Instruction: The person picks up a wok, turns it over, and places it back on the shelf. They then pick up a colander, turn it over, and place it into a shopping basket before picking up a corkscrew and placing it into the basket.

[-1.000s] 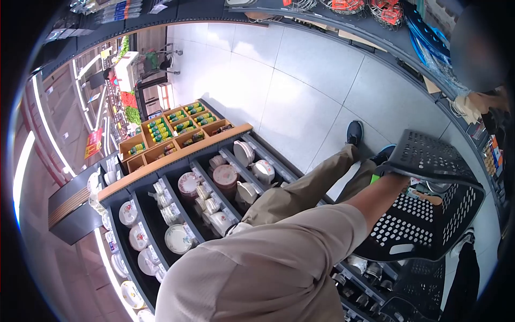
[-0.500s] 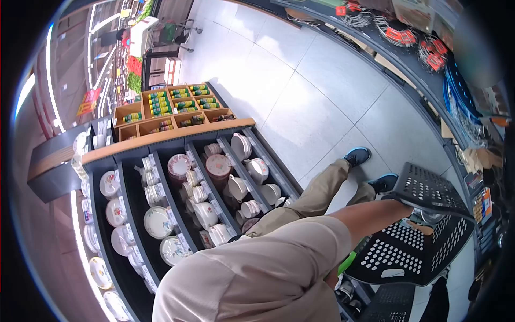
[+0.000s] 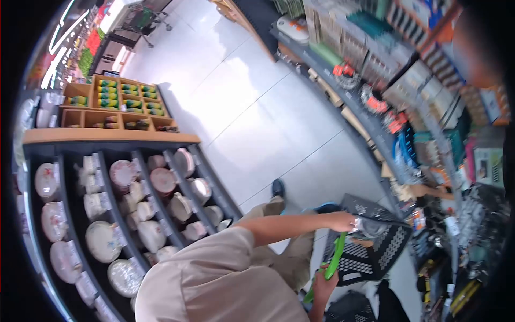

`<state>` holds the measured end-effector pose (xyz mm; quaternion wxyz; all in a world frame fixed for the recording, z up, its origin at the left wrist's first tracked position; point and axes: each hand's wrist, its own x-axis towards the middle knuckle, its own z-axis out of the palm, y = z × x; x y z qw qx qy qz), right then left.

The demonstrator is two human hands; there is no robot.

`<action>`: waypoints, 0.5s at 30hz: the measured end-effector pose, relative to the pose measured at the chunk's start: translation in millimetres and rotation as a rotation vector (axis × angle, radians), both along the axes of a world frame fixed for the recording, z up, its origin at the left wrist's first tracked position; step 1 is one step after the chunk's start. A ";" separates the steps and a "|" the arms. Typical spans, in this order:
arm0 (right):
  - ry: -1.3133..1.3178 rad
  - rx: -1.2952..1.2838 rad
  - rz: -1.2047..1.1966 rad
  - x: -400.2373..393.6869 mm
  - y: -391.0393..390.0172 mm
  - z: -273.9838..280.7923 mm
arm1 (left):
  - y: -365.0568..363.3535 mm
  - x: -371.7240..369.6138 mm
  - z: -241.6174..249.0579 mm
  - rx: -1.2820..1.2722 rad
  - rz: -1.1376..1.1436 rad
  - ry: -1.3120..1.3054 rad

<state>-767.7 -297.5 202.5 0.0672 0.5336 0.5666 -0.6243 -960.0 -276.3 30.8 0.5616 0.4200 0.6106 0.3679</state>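
Note:
My left hand (image 3: pixel 341 221) is over the far side of a black perforated shopping basket (image 3: pixel 394 249), fingers closed at the edge of a round, silvery clear-looking item (image 3: pixel 371 227). What this item is, I cannot make out. Below it in the basket lies a tan, wood-coloured piece (image 3: pixel 360 242). Lower down, my right hand (image 3: pixel 325 279) is wrapped round the bright green handle (image 3: pixel 336 257) of the basket. The handle's upper end reaches close to my left hand.
Dish racks (image 3: pixel 185 231) with stacked plates, bowls and cups stand on the left, below a wooden divided display (image 3: pixel 118 104) of green-and-yellow packs. Shelves (image 3: pixel 354 107) of household goods line the right. Tiled floor (image 3: pixel 257 118) runs between, with a shopping cart (image 3: pixel 142 21) far back.
My view has swung to the right. My left hand, hidden at the basket before, now shows beside the round item. My right hand and the green handle have come into clear view.

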 end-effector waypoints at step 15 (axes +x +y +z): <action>-0.118 -0.264 0.358 -81.2 -60.5 30.7 | -375.5 -119.2 -5.8 -0.583 0.820 -0.120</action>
